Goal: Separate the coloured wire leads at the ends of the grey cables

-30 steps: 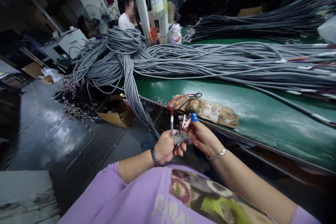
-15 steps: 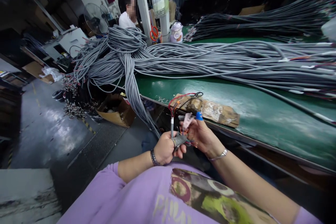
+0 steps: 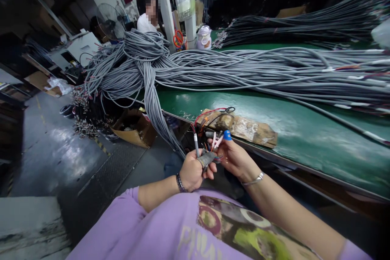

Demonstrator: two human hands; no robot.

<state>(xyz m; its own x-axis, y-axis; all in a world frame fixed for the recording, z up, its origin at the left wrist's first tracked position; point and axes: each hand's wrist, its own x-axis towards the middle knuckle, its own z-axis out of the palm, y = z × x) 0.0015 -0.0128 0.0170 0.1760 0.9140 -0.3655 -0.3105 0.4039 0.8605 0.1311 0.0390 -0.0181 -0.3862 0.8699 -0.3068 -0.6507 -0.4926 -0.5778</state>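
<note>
In my left hand (image 3: pixel 191 171) is a grey cable (image 3: pixel 196 145), its white-banded end pointing up and thin red and dark wires coming out of the top. The left thumb wears a worn grey cover (image 3: pixel 207 159) and presses over the fingers. Several thin coloured wires (image 3: pixel 217 157) fan out beside that thumb, towards my right hand (image 3: pixel 236 158). The right hand, its thumb tip wrapped in blue, is closed around a small pale pink clip (image 3: pixel 217 142). Its fingertips are partly hidden, close to the coloured wires.
A stained wooden board (image 3: pixel 243 126) with red and black leads lies at the edge of the green table (image 3: pixel 304 130). Grey cables (image 3: pixel 228 67) stretch across it and hang over its left end. A cardboard box (image 3: pixel 134 130) stands below. A person (image 3: pixel 148 18) sits beyond.
The cable end in my left hand has shifted slightly left and tilted. The pink clip, blurred before, now shows a clear crossed shape. My right thumb has moved a little left.
</note>
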